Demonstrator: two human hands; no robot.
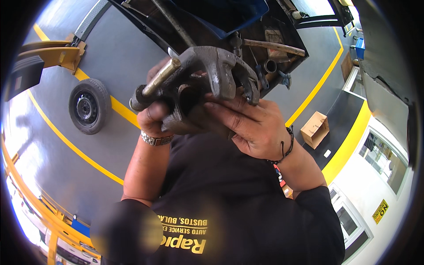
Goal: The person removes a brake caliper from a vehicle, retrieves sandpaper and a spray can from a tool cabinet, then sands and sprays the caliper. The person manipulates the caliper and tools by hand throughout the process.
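Observation:
A dark, greasy brake caliper (190,110) is held up in front of my chest, its hollow piston bore facing up. On its left side my left hand (155,118) grips the casting, with the fingers partly hidden behind it. My right hand (254,126) wraps the right side, fingers pressed along the body under the caliper's claw-like arms. A shiny metal pin (162,78) sticks up at an angle from the lug at the caliper's left end. No tool shows in either hand.
Beyond the caliper stands a dark workbench (247,37) bearing a wooden-handled tool (274,46), a round metal ring (270,66) and a blue tray (221,17). A wheel (89,106) lies on the grey floor at left, near yellow lift arms (53,57). At right is an open cardboard box (315,129).

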